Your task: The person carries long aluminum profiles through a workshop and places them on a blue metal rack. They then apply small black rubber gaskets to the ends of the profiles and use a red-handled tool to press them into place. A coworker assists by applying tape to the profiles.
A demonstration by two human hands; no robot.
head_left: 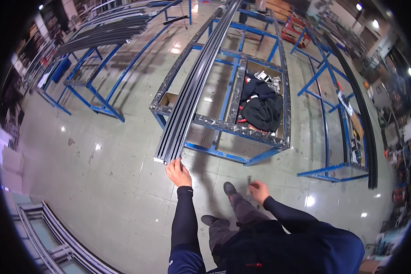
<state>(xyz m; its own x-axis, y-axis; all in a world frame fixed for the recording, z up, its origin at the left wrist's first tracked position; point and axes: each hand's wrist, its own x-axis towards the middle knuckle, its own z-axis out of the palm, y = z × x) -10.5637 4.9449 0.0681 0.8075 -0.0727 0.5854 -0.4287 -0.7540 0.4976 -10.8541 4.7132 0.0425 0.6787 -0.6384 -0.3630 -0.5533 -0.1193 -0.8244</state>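
Long dark-grey grooved metal profiles (187,98) lie lengthwise along the left side of a blue-framed workbench (223,125), their near ends jutting out past its front edge. At those near ends is my left hand (178,173), its fingers curled closed on the end of a profile; the fingertips are partly hidden. My right hand (259,192) is held low to the right, in front of my legs and apart from the bench. It pinches a small, thin greyish piece (249,180), too small and blurred to name.
Dark cloth (262,109) and small metal parts fill a tray section at the bench's right. A rack of profiles (105,36) stands far left. Along another blue stand (333,169) on the right runs a long black profile (363,109). Framed panels (55,237) lie lower left.
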